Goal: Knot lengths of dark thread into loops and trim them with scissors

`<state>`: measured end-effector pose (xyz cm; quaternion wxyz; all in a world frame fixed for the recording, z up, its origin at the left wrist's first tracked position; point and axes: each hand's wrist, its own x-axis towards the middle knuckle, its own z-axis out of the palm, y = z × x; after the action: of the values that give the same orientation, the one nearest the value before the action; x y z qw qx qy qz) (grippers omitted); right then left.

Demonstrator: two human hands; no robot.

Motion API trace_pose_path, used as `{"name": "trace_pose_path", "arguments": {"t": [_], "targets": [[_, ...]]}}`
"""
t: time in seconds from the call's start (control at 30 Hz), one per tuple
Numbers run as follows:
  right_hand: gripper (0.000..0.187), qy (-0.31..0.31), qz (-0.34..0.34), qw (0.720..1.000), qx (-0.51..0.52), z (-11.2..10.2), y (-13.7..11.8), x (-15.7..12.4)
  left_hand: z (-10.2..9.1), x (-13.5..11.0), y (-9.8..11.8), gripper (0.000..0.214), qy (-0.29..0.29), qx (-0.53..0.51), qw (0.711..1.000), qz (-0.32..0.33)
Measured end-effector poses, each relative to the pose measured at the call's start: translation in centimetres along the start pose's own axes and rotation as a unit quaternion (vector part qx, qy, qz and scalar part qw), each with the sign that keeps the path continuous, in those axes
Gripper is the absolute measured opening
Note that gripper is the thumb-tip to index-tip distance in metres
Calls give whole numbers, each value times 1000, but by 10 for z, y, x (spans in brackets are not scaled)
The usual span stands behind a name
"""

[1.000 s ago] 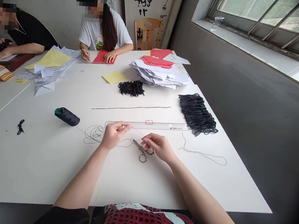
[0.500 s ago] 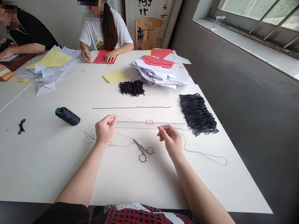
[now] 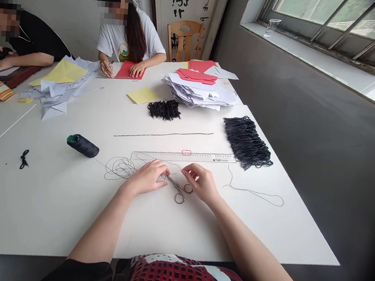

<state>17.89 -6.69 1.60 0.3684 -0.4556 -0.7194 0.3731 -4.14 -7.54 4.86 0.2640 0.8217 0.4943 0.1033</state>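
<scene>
My left hand (image 3: 148, 177) rests low on the white table (image 3: 56, 199), fingers curled and pinched on a thin black thread (image 3: 120, 168) that loops in a tangle to its left. My right hand (image 3: 200, 181) is close beside it, fingers pinched on the same thread. Small metal scissors (image 3: 179, 189) lie on the table between the two hands, touched by neither as far as I can tell. A clear ruler (image 3: 183, 156) lies just beyond my fingers. The thread runs left to a dark spool (image 3: 83, 145) lying on its side.
A pile of cut black threads (image 3: 246, 143) sits right of the ruler, a smaller bundle (image 3: 164, 109) and one straight thread (image 3: 163, 134) lie farther back. A loose thread (image 3: 255, 192) curls at right. Paper stacks (image 3: 199, 91) and two seated people occupy the far side.
Half a second ago both hands held the thread stretched along the ruler, wide apart. They have since come down and together beside the scissors, and the thread has gone slack.
</scene>
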Motion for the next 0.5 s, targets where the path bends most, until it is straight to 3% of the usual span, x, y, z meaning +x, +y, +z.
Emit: {"name": "trace_pose_path", "arguments": {"t": [0.27, 0.4, 0.5], "targets": [[21, 1, 19, 1000, 9, -4, 0, 0, 0, 0, 0, 13, 33, 12, 999, -20], [21, -152, -4, 987, 57, -10, -9, -2, 2, 3, -2, 7, 32, 17, 999, -14], [17, -233, -61, 970, 14, -10, -12, -5, 4, 4, -3, 12, 35, -5, 999, -11]]}}
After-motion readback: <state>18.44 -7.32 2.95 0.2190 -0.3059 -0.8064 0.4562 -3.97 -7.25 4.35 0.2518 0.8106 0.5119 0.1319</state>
